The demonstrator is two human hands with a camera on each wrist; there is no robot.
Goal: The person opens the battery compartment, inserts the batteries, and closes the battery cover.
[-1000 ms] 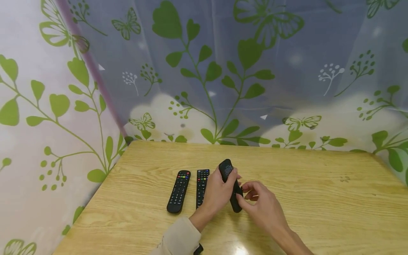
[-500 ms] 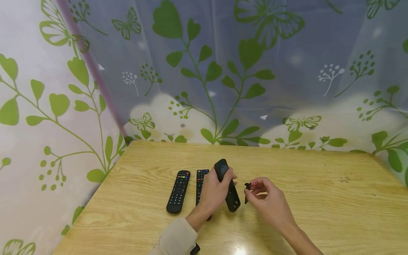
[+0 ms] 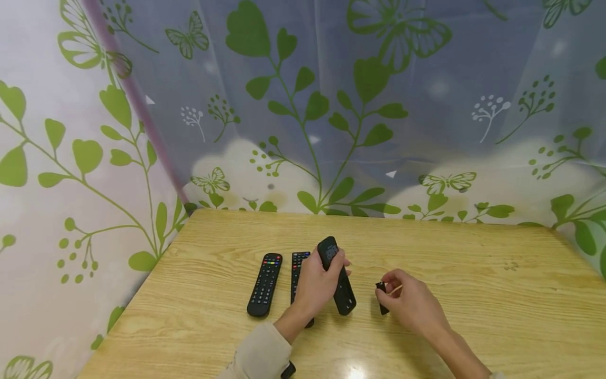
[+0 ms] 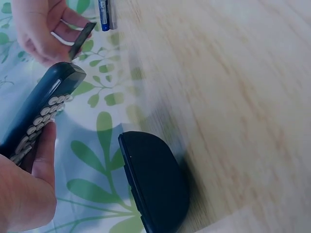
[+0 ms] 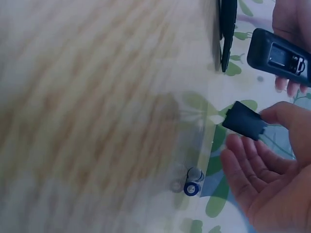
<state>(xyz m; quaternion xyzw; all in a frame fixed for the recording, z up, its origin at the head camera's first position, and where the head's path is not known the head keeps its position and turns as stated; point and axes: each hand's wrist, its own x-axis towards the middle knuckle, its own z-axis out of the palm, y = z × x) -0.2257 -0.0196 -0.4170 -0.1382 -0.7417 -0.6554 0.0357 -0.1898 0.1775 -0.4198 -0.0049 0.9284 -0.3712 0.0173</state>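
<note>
My left hand (image 3: pixel 313 281) grips a black remote control (image 3: pixel 344 296), its back turned up and tilted. In the right wrist view, an uncovered recess (image 5: pixel 280 54) with metal contacts shows in its back. Buttons line its underside in the left wrist view. To the right, apart from the remote, my right hand (image 3: pixel 416 302) pinches a small black battery cover (image 5: pixel 244 120) between thumb and fingers. A battery (image 5: pixel 192 188) with a blue end lies on the table beside a silvery one (image 4: pixel 112 14); I cannot make them out in the head view.
Left of my hands, a black remote with coloured buttons (image 3: pixel 264 285) lies on the wooden table (image 3: pixel 473 316). A second remote (image 3: pixel 300 259) is partly covered by my left hand. Near my left sleeve a black object (image 3: pixel 288 370) shows partly. Leaf-patterned cloth (image 3: pixel 303 105) hangs behind.
My right hand has pulled the battery cover away from the remote and moved right and slightly down with it. My left hand, still gripping the remote, has shifted slightly left.
</note>
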